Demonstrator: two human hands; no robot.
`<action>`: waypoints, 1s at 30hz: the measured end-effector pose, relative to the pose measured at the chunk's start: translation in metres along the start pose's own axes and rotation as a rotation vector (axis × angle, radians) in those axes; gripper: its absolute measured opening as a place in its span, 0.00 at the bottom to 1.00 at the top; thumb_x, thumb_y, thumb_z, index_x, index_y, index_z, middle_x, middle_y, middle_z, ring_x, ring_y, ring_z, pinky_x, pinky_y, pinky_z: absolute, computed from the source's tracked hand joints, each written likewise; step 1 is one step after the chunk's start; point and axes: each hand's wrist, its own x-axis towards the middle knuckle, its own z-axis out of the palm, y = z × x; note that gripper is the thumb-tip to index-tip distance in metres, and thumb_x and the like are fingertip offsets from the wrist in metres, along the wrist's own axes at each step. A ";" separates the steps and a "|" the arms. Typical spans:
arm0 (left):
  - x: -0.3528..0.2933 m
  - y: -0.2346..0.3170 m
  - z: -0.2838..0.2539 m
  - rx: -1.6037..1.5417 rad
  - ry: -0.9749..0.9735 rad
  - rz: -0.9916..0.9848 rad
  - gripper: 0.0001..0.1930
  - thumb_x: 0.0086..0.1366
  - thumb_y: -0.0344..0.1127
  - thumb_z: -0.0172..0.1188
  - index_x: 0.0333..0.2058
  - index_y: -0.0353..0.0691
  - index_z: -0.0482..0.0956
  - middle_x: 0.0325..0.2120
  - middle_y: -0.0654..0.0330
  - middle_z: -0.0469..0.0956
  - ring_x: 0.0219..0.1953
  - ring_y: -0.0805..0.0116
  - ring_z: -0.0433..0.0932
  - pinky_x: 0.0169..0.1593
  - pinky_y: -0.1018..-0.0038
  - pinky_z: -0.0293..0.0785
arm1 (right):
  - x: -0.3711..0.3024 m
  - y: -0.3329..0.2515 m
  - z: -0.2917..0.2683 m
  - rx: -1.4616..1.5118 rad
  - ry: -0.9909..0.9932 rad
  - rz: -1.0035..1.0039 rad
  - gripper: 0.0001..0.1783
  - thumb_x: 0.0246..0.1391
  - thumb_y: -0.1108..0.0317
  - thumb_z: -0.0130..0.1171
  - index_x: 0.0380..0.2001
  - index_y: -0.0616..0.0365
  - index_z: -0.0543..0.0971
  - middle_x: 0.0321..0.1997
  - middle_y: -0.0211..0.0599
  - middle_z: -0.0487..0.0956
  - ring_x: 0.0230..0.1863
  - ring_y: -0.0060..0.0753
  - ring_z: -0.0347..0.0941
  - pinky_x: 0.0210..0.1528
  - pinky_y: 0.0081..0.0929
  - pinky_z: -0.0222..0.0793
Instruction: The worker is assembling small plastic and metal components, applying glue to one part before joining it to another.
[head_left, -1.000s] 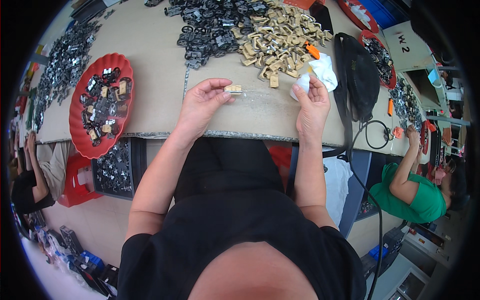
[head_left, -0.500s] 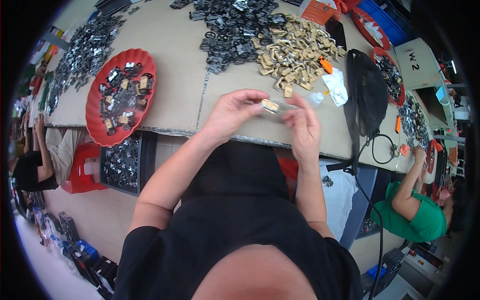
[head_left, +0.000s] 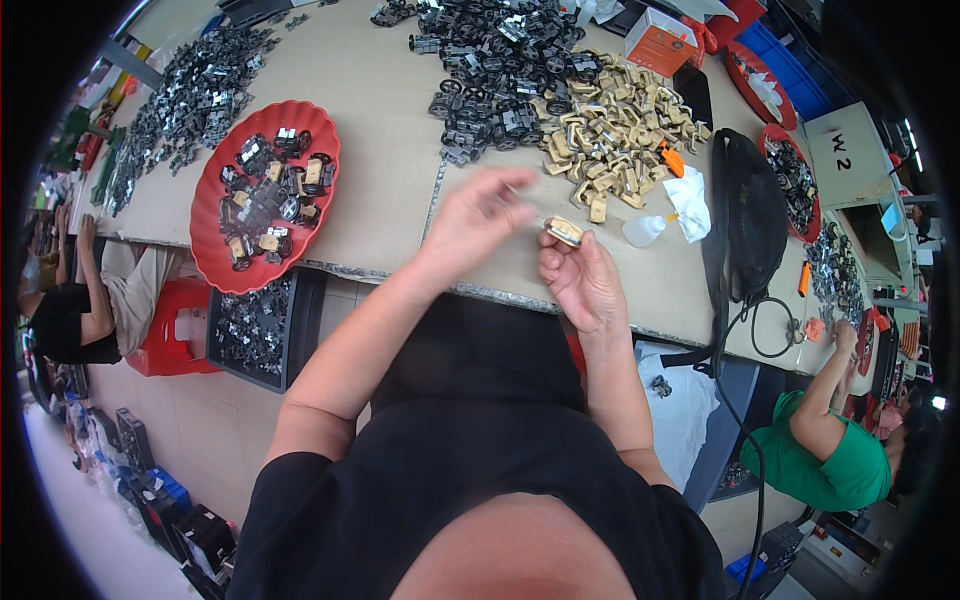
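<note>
A small tan toy car body [head_left: 564, 231] with a silvery edge is held between the thumb and fingers of my right hand [head_left: 588, 285], just above the table's front edge. My left hand [head_left: 472, 228] is raised a short way to its left, fingers pointing right and smeared by motion, so I cannot tell whether they hold anything. Beyond my hands lies a heap of tan car bodies [head_left: 625, 130]. Beside it is a heap of black wheeled chassis [head_left: 490, 85]. To the left, a red scalloped tray [head_left: 208, 215] carries several black chassis, some with tan bodies.
A white squeeze bottle [head_left: 643, 231], a white tissue [head_left: 688, 200] and an orange clip-like piece [head_left: 671, 158] lie right of the heap. Further right is a black bag [head_left: 752, 205] with a hanging cord. Silvery-grey parts [head_left: 190, 95] spread at far left. A person in green [head_left: 825, 450] works at right.
My left hand has come off the tan car body and blurs leftward of it. The right hand now holds it alone. The whole view has shifted slightly.
</note>
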 end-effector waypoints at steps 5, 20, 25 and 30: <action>0.049 -0.021 -0.045 0.902 0.497 0.152 0.24 0.50 0.39 0.66 0.42 0.31 0.70 0.39 0.54 0.72 0.43 0.68 0.70 0.44 0.74 0.67 | 0.000 0.000 -0.005 0.067 0.030 -0.008 0.20 0.57 0.57 0.50 0.44 0.63 0.70 0.36 0.40 0.74 0.31 0.25 0.68 0.34 0.22 0.66; 0.058 -0.007 -0.045 0.667 0.314 -0.056 0.30 0.47 0.35 0.62 0.49 0.31 0.62 0.40 0.46 0.74 0.43 0.61 0.75 0.46 0.72 0.69 | -0.002 0.000 0.001 0.002 0.033 -0.043 0.19 0.54 0.60 0.55 0.42 0.63 0.68 0.36 0.39 0.74 0.31 0.24 0.67 0.36 0.22 0.66; 0.068 -0.008 -0.042 0.879 0.349 -0.052 0.30 0.46 0.36 0.63 0.48 0.32 0.65 0.40 0.47 0.75 0.42 0.59 0.75 0.45 0.69 0.69 | -0.002 0.000 0.002 -0.012 0.035 -0.050 0.19 0.54 0.60 0.54 0.42 0.63 0.68 0.35 0.38 0.74 0.31 0.24 0.67 0.36 0.22 0.65; 0.067 -0.008 -0.047 0.835 0.311 -0.026 0.29 0.45 0.40 0.63 0.47 0.34 0.67 0.40 0.49 0.74 0.43 0.56 0.73 0.46 0.65 0.68 | -0.003 0.001 0.000 -0.012 0.040 -0.055 0.20 0.52 0.58 0.56 0.42 0.61 0.70 0.36 0.40 0.73 0.30 0.24 0.65 0.35 0.22 0.64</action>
